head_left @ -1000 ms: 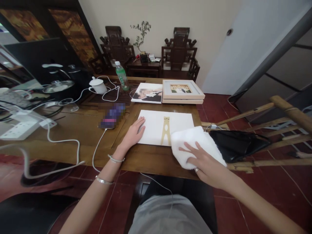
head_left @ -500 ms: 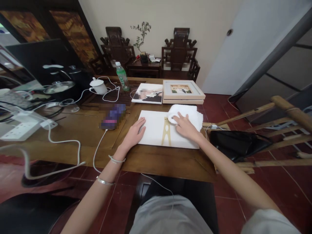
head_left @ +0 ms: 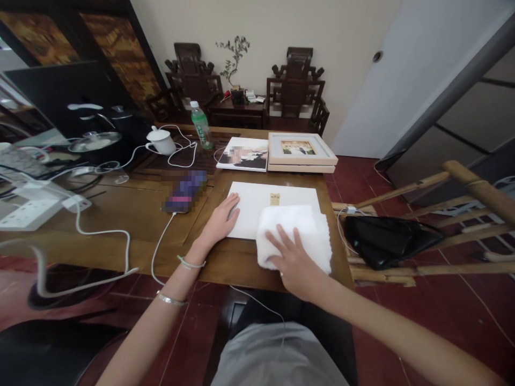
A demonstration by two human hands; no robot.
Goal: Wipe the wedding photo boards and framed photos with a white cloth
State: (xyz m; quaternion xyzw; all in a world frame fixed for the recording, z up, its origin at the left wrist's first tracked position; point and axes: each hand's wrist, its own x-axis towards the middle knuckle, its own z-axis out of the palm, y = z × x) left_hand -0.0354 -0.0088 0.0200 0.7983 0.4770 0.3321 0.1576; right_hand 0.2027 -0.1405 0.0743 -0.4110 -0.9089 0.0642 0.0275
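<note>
Your right hand (head_left: 295,260) lies flat with fingers spread on a folded white cloth (head_left: 308,228) at the near right corner of the wooden table (head_left: 120,214).

Your left hand (head_left: 219,220) is laid open, fingers together, palm down on the left edge of a white board (head_left: 253,201). The cloth covers the board's near right part, and only the top of a gold clip (head_left: 274,199) shows beyond it. A phone (head_left: 185,190) on a white cable lies just left of the board. Toward the far edge lie a photo print (head_left: 243,153) and two stacked picture frames (head_left: 301,151), with a green bottle (head_left: 201,126) and a white cup (head_left: 161,141) further left. A black bag (head_left: 386,238) rests on bamboo poles off the right edge.
</note>
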